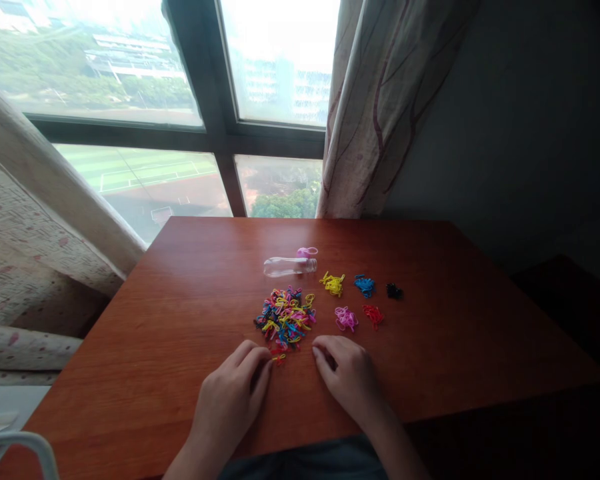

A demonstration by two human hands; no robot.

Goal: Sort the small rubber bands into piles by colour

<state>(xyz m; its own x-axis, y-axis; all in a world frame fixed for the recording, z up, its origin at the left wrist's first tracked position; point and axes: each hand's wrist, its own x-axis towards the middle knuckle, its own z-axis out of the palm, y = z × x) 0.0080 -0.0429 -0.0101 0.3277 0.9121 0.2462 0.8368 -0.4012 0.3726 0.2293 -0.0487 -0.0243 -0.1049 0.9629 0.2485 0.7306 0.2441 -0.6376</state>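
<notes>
A mixed pile of small coloured rubber bands [286,317] lies on the brown table in front of me. My left hand [237,387] rests at the pile's near left edge, thumb and fingertips pinched together beside a yellow rubber band [279,359] and some red ones. Whether the fingertips grip one of these bands is too small to make out. To the right of the pile, my right hand [347,377] is curled with thumb and forefinger closed, low over the table. Anything between those fingertips is hidden.
Sorted heaps stand to the right: yellow bands [333,285], blue bands [365,286], black bands [394,291], pink bands [346,319] and red bands [374,316]. Behind the pile lies a clear bottle [286,267] on its side, with a pink looped cap [307,253] by it.
</notes>
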